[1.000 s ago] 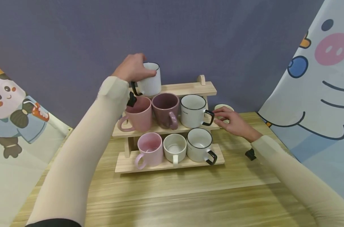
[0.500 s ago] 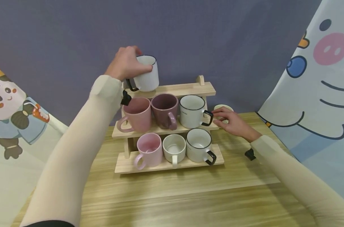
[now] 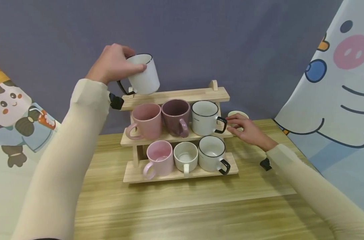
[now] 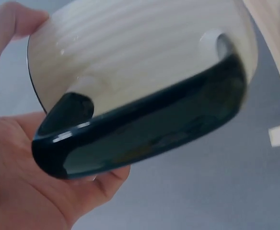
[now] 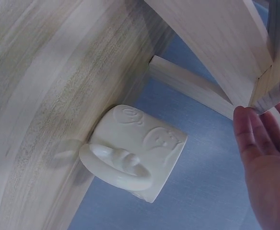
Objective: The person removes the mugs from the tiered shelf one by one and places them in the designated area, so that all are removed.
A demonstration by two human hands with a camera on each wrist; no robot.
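The desk [image 3: 200, 206] fills the lower view, pale wood grain running across. On it, at the back, stands the rack [image 3: 176, 96], 3 wooden tiers, and everything is placed off that. Its top tier is bare. The middle tier carries 3 mugs: a pink mug [image 3: 146, 120] at the rack's left end, a mauve mug [image 3: 175, 116] in the centre, a white black-rimmed mug [image 3: 204, 116] at the right end, handle pointing right. The bottom tier carries 3 more: a pale pink mug [image 3: 159, 157], a small cream mug [image 3: 185, 156] and another black-rimmed mug [image 3: 211, 152].

Above the rack's top-left corner, clear of the tier, the left hand [image 3: 111, 63] holds the white mug [image 3: 143, 75] in the air, tilted, fingers wrapped round its body near the rim. The wrist view shows its black handle [image 4: 145, 124] lying against the palm.

At the rack's right end the right hand [image 3: 248, 130] lies flat with fingers [image 5: 248, 132] straight and relaxed, grasping nothing, fingertips at the middle tier's edge. Just behind that end a cream embossed mug [image 5: 140, 148] stands on the desk, near the hand but apart from it.
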